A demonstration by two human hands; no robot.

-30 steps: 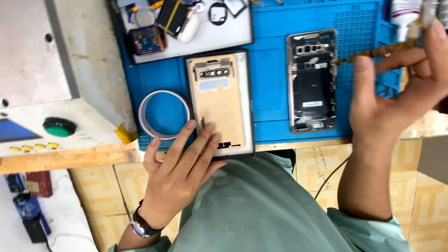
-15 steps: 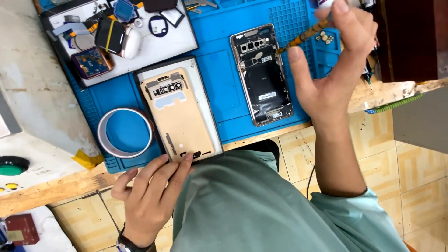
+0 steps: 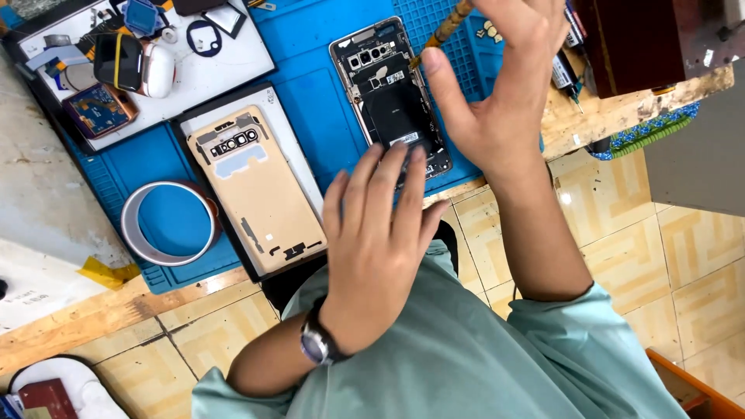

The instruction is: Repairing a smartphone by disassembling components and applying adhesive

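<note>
On the blue mat [image 3: 326,116], we're pinning the opened phone's [image 3: 388,97] near end with open left hand [image 3: 380,233], right hand [image 3: 497,101] gripping a brown-handled tool [image 3: 446,31] over its far end.

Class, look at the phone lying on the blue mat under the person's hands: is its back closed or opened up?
Opened up. The phone with the gold frame shows bare camera modules and a black coil, and the left hand rests on its lower end.

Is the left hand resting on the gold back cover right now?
No, the left hand has its fingertips on the lower end of the opened phone, while the gold back cover lies untouched beside it.
</note>
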